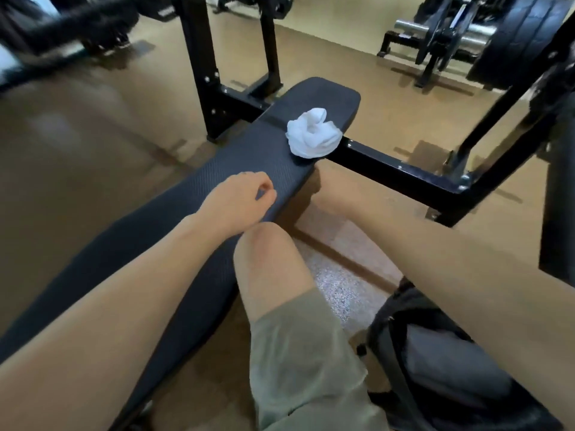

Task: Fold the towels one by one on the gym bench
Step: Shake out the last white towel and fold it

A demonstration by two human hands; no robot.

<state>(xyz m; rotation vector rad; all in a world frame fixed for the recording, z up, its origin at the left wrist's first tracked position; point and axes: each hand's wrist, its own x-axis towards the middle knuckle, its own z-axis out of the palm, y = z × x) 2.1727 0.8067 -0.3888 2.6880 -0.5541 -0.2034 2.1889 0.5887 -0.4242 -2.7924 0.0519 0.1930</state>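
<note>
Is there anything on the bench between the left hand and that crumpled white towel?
No. In the head view, only bare bench padding lies between the left hand and the towel.

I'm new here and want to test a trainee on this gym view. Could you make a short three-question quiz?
1. True or false: the white towel on the bench is already folded flat.
2. Where does the towel lie? A) at the bench's right edge, near the far end B) on the floor C) on the knee
3. Fill in: the left hand, fingers loosely curled, holds ____.

Key: 1 false, it is crumpled. 2 A. 3 nothing. The right hand is hidden below the bench.
</note>
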